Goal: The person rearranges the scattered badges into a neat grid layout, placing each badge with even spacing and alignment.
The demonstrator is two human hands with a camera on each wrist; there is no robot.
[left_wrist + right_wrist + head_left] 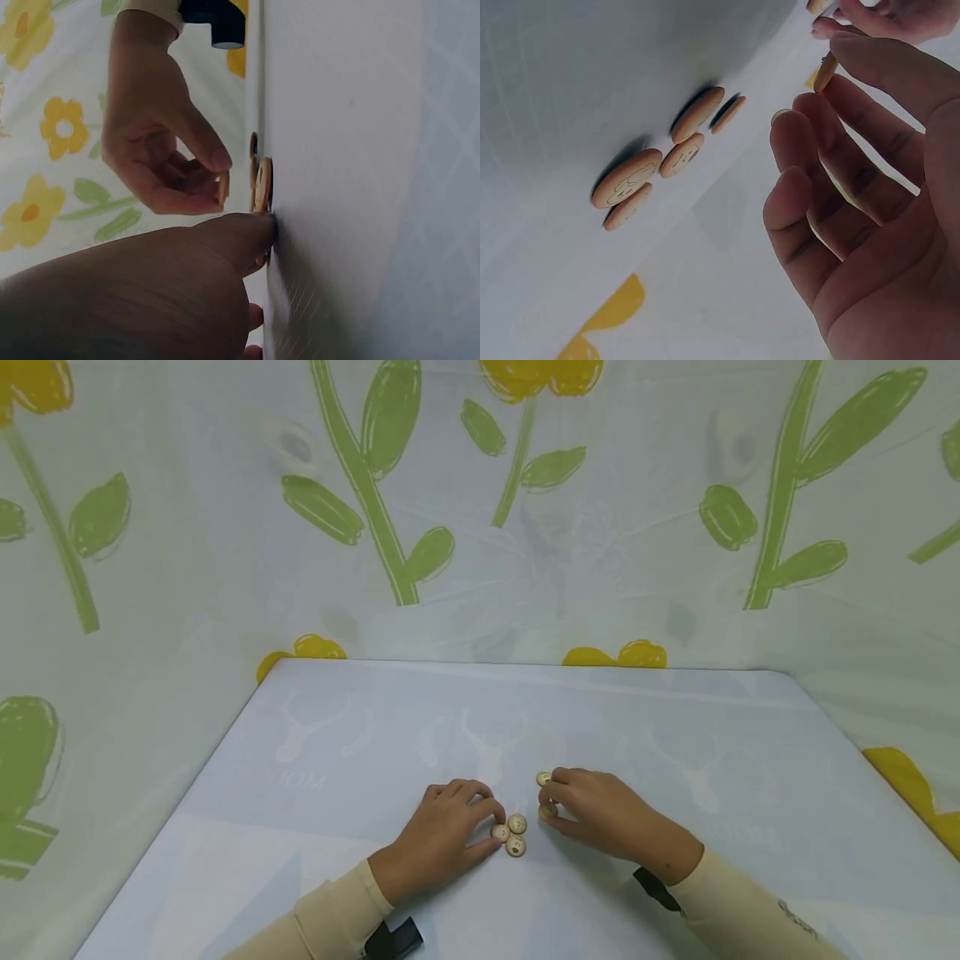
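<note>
Near the table's middle, my left hand [446, 835] has curled fingers, with thumb and index finger at opposite edges of a small round wooden disc [500, 833]. Two more discs touch it or lie close by: an upper disc [517, 823] and a lower disc [515, 846], each with a dark drawing on its face. My right hand [600, 810] pinches another wooden disc [826, 71] by its edges, between thumb and fingertips, above the table. Beyond those fingers lies a further disc [543, 778], partly covered in the head view.
Several discs, among them a face-printed one [626, 178], lie grouped on the table in the right wrist view, mostly covered by my right hand from above. The white table [300, 877] carries faint deer-head prints. Behind it hangs a flower-patterned cloth [600, 568].
</note>
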